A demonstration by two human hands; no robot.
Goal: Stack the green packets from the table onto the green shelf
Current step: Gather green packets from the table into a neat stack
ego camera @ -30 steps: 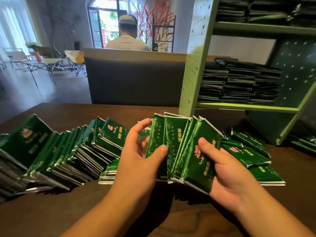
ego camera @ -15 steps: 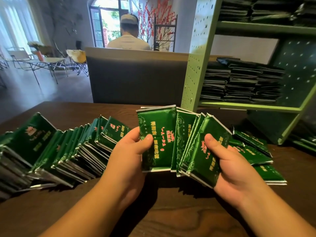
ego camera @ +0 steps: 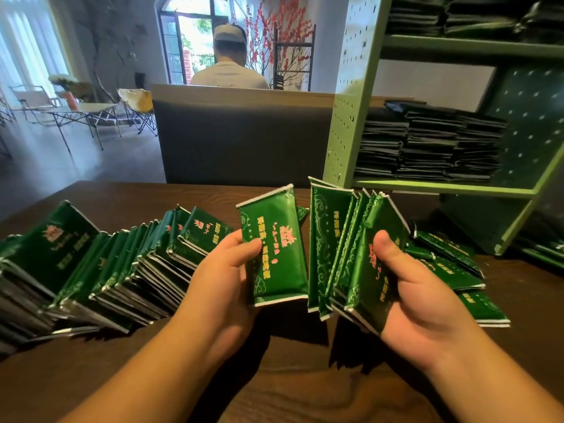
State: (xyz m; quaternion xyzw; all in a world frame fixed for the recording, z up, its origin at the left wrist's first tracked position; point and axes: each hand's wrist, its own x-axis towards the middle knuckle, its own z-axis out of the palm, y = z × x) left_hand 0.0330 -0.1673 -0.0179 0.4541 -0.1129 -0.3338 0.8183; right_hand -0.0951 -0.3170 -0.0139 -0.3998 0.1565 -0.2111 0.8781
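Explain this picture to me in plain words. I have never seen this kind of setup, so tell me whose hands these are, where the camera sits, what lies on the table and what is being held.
There is no machine here. A person wears a wide-angle camera on the head, so you look forward and down at their own two bare hands. The left hand pinches a single green packet, printed face toward the camera. The right hand grips a fanned bunch of packets. On the dark wooden table a long leaning row of packets runs off to the left, and a few loose packets lie flat on the right. Behind them stands the green shelf, already holding stacks of packets. Another person sits further back, facing away.
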